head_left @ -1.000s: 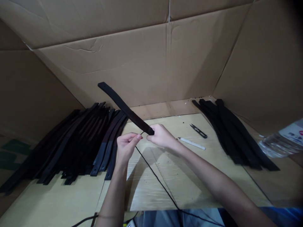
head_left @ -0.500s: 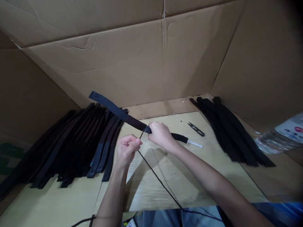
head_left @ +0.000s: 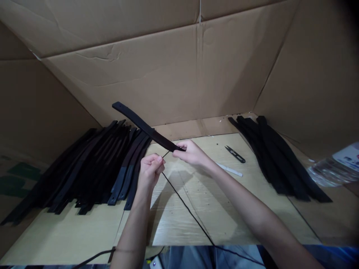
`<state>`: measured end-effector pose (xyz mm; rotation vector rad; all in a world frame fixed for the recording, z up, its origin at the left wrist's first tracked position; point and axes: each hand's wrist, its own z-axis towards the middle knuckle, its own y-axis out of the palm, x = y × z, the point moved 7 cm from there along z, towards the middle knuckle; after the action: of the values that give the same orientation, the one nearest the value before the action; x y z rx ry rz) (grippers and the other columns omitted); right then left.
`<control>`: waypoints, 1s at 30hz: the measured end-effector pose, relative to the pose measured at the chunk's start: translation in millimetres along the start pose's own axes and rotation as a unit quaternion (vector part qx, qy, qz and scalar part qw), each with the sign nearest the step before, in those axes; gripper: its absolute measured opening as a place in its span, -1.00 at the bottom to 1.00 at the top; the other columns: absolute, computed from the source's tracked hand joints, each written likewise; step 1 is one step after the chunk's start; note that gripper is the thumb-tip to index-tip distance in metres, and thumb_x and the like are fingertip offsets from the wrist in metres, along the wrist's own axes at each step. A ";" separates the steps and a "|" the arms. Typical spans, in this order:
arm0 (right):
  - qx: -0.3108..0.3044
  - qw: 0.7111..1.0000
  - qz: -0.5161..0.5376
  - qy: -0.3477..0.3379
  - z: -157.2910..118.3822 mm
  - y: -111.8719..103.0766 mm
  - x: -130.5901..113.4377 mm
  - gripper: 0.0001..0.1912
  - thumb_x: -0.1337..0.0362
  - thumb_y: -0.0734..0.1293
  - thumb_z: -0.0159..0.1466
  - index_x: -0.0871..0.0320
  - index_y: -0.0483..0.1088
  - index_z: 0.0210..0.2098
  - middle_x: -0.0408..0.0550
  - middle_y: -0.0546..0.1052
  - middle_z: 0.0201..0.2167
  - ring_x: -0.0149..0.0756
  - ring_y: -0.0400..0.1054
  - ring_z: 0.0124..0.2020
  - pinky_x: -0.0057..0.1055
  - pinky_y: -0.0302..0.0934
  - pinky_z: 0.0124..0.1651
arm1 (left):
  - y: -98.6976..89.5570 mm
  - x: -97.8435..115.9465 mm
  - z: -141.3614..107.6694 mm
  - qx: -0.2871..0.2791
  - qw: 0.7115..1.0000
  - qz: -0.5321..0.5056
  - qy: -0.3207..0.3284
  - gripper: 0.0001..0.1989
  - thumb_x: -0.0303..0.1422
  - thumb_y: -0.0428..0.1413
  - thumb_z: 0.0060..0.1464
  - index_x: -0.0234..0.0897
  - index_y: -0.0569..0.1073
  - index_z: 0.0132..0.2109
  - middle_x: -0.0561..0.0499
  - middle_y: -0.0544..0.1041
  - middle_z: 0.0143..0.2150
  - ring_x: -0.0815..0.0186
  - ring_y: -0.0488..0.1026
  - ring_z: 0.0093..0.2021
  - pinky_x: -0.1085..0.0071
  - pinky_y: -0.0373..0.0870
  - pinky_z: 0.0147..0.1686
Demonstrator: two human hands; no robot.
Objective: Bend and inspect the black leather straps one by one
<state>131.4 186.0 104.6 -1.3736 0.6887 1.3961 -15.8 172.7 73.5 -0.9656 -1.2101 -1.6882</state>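
A dark, slightly curved flat strap with a small hole at its far end slants up to the left above the table. My right hand pinches it near its lower end, which the hand hides. Closed beside it on the left, my left hand grips a thin black cord. A short taut length of the cord joins that hand to the strap's underside. From the left hand the rest of the cord runs down to the right, over the table's front edge.
Many dark straps lie piled at left, with several more at right. Thread snips and a white stick lie on the table. A clear bottle stands far right. Cardboard walls enclose the table.
The strap has turned so its edge shows more. My right hand has gone from a wrapped grip to a pinch, and the strap's lower end no longer shows beyond it.
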 end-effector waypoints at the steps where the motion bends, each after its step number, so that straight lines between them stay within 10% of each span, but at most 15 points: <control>1: 0.013 1.000 -0.019 -0.013 0.2 -0.5 -1.7 -0.76 0.18 0.28 0.10 0.15 0.19 -0.59 -0.28 0.11 -0.63 -0.49 0.00 -0.58 -0.50 -0.14 -0.52 | -0.2 0.1 0.0 -0.001 1.000 -0.003 0.001 -0.73 -0.23 0.28 -0.08 -0.36 0.49 -0.53 0.26 -0.04 -0.76 0.61 -0.17 -0.74 0.60 -0.14 -0.70; 20: 0.055 0.982 -0.183 0.015 -0.5 -4.1 0.0 -0.58 0.01 0.30 0.12 0.14 0.13 -0.66 -0.26 0.07 -0.67 -0.49 -0.04 -0.60 -0.47 -0.18 -0.53 | -1.6 1.6 -3.5 -0.012 1.000 0.014 0.007 -0.71 -0.22 0.27 -0.07 -0.36 0.46 -0.53 0.23 0.03 -0.76 0.60 -0.16 -0.73 0.55 -0.16 -0.67; 30: 0.020 0.996 -0.011 0.089 1.5 -6.5 11.8 -0.71 0.12 0.29 0.11 0.14 0.23 -0.61 -0.25 0.23 -0.73 -0.48 0.09 -0.71 -0.49 -0.08 -0.61 | 4.0 -3.2 2.0 -0.026 0.989 0.145 0.010 -0.65 -0.22 0.17 0.06 -0.30 0.26 -0.53 0.15 0.13 -0.60 0.47 0.01 -0.57 0.48 -0.08 -0.54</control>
<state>138.7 192.5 95.3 -1.4802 0.8114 1.2465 -10.7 174.5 72.4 -1.0968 -0.9658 -1.5002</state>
